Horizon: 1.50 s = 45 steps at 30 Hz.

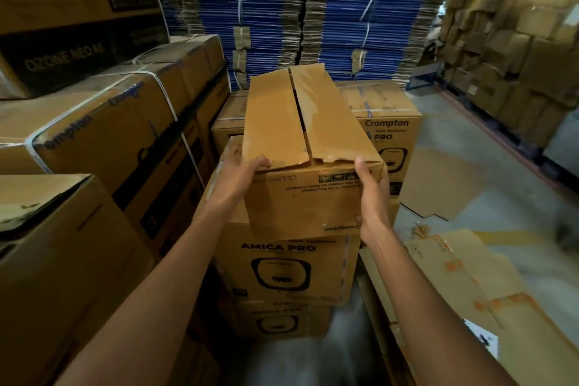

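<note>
A long brown cardboard box (300,147) with a slit taped top and upside-down print on its near end lies in the middle of the view, over a stack of "AMICA PRO" boxes (282,269). My left hand (241,175) grips its near left corner, fingers curled over the top edge. My right hand (372,200) grips the near right corner, thumb on the top edge and fingers wrapped round the side. I cannot tell whether the box rests on the stack or is lifted clear of it.
Strapped Crompton boxes (103,128) are stacked at the left, with another brown box (59,254) nearer. A Crompton box (388,122) stands behind at the right. Bundles of flattened blue cartons (344,16) fill the back. Flat cardboard sheets (463,288) lie on the grey floor (488,185) at the right.
</note>
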Motion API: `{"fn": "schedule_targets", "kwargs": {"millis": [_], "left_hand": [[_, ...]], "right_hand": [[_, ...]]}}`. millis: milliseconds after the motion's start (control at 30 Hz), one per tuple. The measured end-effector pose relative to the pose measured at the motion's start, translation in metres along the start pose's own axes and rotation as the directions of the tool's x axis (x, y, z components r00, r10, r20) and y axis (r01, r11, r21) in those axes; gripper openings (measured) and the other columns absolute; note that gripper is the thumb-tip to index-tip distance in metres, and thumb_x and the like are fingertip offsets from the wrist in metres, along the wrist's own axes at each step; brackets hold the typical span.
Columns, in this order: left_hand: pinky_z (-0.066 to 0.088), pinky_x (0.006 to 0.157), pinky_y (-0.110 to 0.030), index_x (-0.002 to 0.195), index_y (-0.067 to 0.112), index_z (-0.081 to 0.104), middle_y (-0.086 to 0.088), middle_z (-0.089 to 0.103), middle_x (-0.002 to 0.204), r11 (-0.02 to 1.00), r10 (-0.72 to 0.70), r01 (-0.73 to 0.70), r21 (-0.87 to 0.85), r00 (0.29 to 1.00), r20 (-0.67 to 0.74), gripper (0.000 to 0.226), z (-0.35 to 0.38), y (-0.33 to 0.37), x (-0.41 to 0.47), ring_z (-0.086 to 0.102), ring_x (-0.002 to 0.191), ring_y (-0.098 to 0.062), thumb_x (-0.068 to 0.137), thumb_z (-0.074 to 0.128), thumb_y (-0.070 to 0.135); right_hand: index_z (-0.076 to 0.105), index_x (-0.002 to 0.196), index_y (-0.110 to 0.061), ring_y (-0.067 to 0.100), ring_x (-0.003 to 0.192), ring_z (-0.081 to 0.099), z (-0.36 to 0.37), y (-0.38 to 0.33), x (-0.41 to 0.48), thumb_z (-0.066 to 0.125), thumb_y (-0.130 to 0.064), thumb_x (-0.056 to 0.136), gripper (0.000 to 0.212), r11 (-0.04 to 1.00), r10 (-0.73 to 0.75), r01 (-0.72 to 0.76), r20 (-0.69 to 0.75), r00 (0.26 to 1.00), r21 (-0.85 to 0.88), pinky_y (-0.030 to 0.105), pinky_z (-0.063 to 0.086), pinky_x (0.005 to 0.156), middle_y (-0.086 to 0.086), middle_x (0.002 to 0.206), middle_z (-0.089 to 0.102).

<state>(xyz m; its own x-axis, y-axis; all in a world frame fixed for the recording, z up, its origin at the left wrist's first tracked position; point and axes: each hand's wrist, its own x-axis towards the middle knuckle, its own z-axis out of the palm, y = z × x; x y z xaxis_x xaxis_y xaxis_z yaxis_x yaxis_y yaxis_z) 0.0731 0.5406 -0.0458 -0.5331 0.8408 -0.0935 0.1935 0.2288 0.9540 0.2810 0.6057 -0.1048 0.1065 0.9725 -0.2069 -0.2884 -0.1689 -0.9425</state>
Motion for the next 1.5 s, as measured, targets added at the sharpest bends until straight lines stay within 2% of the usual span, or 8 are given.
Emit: {"fn": "schedule_targets", "kwargs": {"millis": [100,200,400,667,900,1067,1233,1500], "left_hand": [[0.032,0.116,-0.059,0.156,0.030,0.028,-0.003,0.036,0.160,0.852,0.429,-0.370,0.371,0.899,-0.090,0.076,0.006,0.011,0.004,0.037,0.144,-0.026,0.092,0.062,0.053],[0.016,0.121,-0.063,0.159,0.034,0.022,-0.004,0.022,0.168,0.558,0.643,-0.605,0.568,0.748,0.166,0.071,0.021,0.026,-0.001,0.021,0.153,-0.027,0.099,0.039,0.067],[0.018,0.116,-0.072,0.159,0.042,-0.012,0.000,-0.006,0.171,0.225,0.493,-0.665,0.712,0.708,0.505,0.105,0.057,0.040,0.009,0.005,0.155,-0.041,0.085,0.053,0.077],[0.022,0.117,-0.067,0.156,0.030,0.022,-0.006,0.028,0.161,0.118,0.494,-0.614,0.781,0.719,0.490,0.087,0.064,0.022,0.017,0.025,0.149,-0.030,0.087,0.064,0.062],[0.030,0.116,-0.055,0.153,0.031,0.028,-0.001,0.040,0.154,0.222,0.608,-0.650,0.727,0.675,0.418,0.082,0.049,0.036,0.015,0.038,0.142,-0.026,0.087,0.066,0.061],[0.046,0.104,-0.047,0.152,0.033,0.033,0.001,0.055,0.146,0.534,0.636,-0.643,0.549,0.733,0.241,0.080,0.024,0.082,0.006,0.057,0.125,-0.026,0.086,0.071,0.057],[0.051,0.101,-0.046,0.141,0.035,0.048,0.016,0.065,0.122,0.811,0.585,-0.584,0.035,0.809,-0.045,0.064,0.005,0.085,0.000,0.064,0.114,-0.014,0.085,0.075,0.049],[0.054,0.099,-0.054,0.124,0.035,0.051,0.002,0.067,0.124,0.624,0.103,-0.229,-0.747,0.972,-0.212,0.035,0.063,0.001,-0.031,0.066,0.114,-0.021,0.097,0.068,0.021]], "right_hand": [[0.042,0.149,-0.026,0.027,0.132,0.051,-0.006,0.024,-0.014,0.076,-0.074,0.066,0.102,0.995,0.046,-0.035,-0.119,0.992,0.088,0.057,0.039,0.111,0.000,0.144,0.055],[0.039,0.152,-0.020,0.032,0.133,0.049,-0.010,0.067,-0.028,0.073,-0.041,0.089,0.074,0.943,0.255,-0.212,-0.146,0.956,0.256,0.054,0.041,0.110,0.008,0.148,0.049],[0.036,0.154,-0.014,0.039,0.141,0.041,0.015,0.093,-0.046,0.074,-0.029,0.091,0.075,0.749,0.434,-0.439,0.134,0.891,0.495,0.054,0.036,0.116,0.024,0.155,0.038],[0.046,0.139,-0.037,0.035,0.130,0.047,0.041,0.091,-0.052,0.097,-0.039,0.056,0.097,0.770,0.414,-0.419,0.123,0.902,0.481,0.067,0.046,0.099,0.006,0.140,0.053],[0.033,0.145,-0.040,0.032,0.123,0.053,0.054,0.073,-0.051,0.080,-0.011,0.084,0.082,0.761,0.264,-0.224,0.024,0.964,0.608,0.064,0.040,0.108,0.003,0.129,0.058],[0.031,0.148,-0.040,0.019,0.119,0.060,0.053,0.024,-0.047,0.081,-0.005,0.079,0.092,0.822,-0.080,0.125,-0.106,0.991,0.555,0.045,0.055,0.092,-0.006,0.133,0.057],[0.033,0.152,-0.039,0.018,0.126,0.056,0.035,-0.058,-0.039,0.085,-0.016,0.078,0.093,0.885,-0.452,0.462,-0.124,0.883,0.063,0.045,0.049,0.104,-0.006,0.142,0.055],[0.032,0.149,-0.053,0.022,0.119,0.056,0.039,-0.141,-0.045,0.084,-0.029,0.078,0.091,0.357,-0.620,0.682,0.385,0.684,-0.638,0.047,0.047,0.098,-0.011,0.136,0.059]]}}
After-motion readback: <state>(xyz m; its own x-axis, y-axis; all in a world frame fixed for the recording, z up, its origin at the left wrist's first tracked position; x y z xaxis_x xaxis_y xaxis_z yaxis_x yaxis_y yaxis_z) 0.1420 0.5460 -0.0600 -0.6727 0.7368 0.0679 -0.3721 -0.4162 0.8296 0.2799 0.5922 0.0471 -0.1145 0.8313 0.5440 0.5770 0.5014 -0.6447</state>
